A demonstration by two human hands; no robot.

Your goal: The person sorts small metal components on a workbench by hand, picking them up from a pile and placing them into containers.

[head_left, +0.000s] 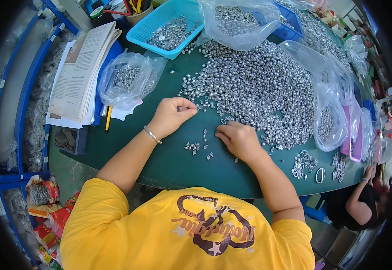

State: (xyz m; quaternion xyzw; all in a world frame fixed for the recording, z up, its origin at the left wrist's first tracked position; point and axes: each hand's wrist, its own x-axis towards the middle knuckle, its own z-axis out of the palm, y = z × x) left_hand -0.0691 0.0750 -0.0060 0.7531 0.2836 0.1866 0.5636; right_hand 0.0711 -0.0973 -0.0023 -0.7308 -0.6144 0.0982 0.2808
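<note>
A wide heap of small silver oval metal pieces (pixel 268 85) covers the middle of the green table (pixel 169 166). At its left edge, my left hand (pixel 174 116), with a silver bangle on the wrist, is closed in a pinch. A small silver metal piece (pixel 199 107) shows at its fingertips. My right hand (pixel 238 138) rests at the heap's near edge with fingers curled together; what they hold, if anything, is hidden. Between and below the hands lies a little group of loose silver pieces (pixel 195 147).
A turquoise basket (pixel 137 37) of metal pieces stands at the back, beside a clear plastic bag (pixel 245 42). Papers (pixel 76 76) and a bagged batch of parts (pixel 124 81) lie left. Small piles (pixel 303 164) sit right; another person (pixel 360 202) is at far right.
</note>
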